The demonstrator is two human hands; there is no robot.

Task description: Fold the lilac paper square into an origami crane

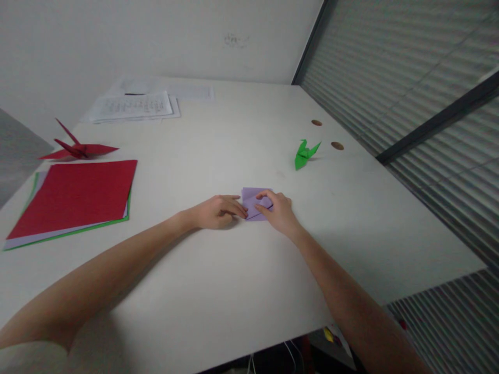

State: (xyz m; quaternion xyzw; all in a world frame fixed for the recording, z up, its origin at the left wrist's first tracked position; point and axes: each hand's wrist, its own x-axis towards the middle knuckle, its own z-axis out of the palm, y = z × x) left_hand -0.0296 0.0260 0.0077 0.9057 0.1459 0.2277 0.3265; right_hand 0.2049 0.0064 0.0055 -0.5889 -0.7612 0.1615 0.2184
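A small folded sheet of purple origami paper (249,196) lies on the white table in front of me, with a crease line running slantwise over it. My left hand (218,211) rests at its left side, fingers partly curled, the fingertips pressing the lower left corner; its index finger is stretched out just above. From the right, my right hand (281,212) reaches over the paper, thumb and index finger bent toward each other on a flap. The right end of the paper is hidden under this hand.
On the left, red paper (78,195) tops a stack of coloured sheets, with a red paper crane (80,150) behind it. A green paper crane (303,155) stands right of centre. Printed sheets (132,106) lie at the back. Window blinds (424,78) border the right edge.
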